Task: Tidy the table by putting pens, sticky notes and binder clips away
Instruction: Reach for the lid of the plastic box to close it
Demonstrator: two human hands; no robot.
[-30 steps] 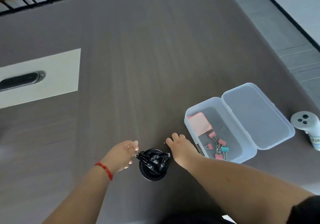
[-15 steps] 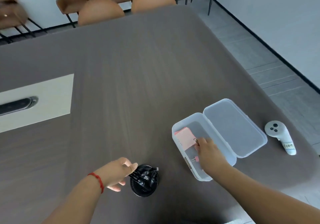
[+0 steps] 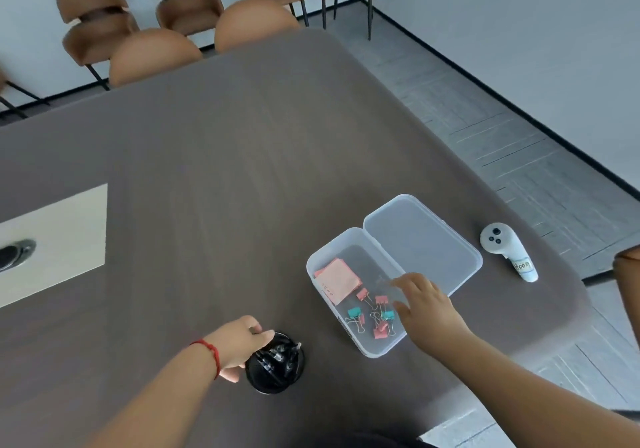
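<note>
A clear plastic box (image 3: 367, 351) lies open on the brown table, its lid (image 3: 422, 243) folded back to the right. Inside are a pink sticky-note pad (image 3: 337, 279) and several pink and teal binder clips (image 3: 374, 316). My right hand (image 3: 427, 307) hovers over the box's right side, fingers spread and holding nothing. A black round pen holder (image 3: 277, 364) with several dark pens stands at the near edge. My left hand (image 3: 239, 343) grips its left rim, thumb and fingers around the side.
A white handheld controller (image 3: 509, 253) lies right of the box near the table's rounded edge. A pale inset panel (image 3: 55, 239) with a dark cable slot sits at the left. Brown chairs (image 3: 156, 52) line the far side.
My right hand left the pen holder, reached into the box, then drew back to its right side with fingers open. A second teal clip now lies in the box. My head has tilted up.
</note>
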